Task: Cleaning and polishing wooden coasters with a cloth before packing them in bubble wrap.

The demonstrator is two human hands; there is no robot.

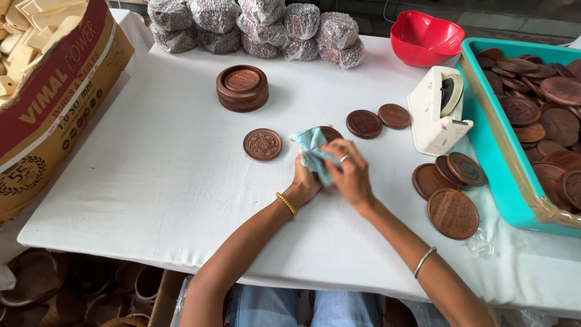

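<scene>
My left hand (304,180) grips a round carved wooden coaster (330,132) from below, its brown edge peeking out at the top. My right hand (349,170) presses a light blue cloth (310,146) against the coaster, covering most of it. Both hands meet over the middle of the white-covered table (169,181). A single carved coaster (262,144) lies just left of my hands. Two more coasters (364,123) lie to the upper right of them.
A round wooden holder (242,88) stacked with coasters stands further back. A white tape dispenser (437,111), a red bowl (425,37) and a teal tray (491,157) of wooden discs sit right. Several loose discs (452,213) lie by the tray. Wrapped bundles (260,27) line the back; a cardboard box (54,103) stands left.
</scene>
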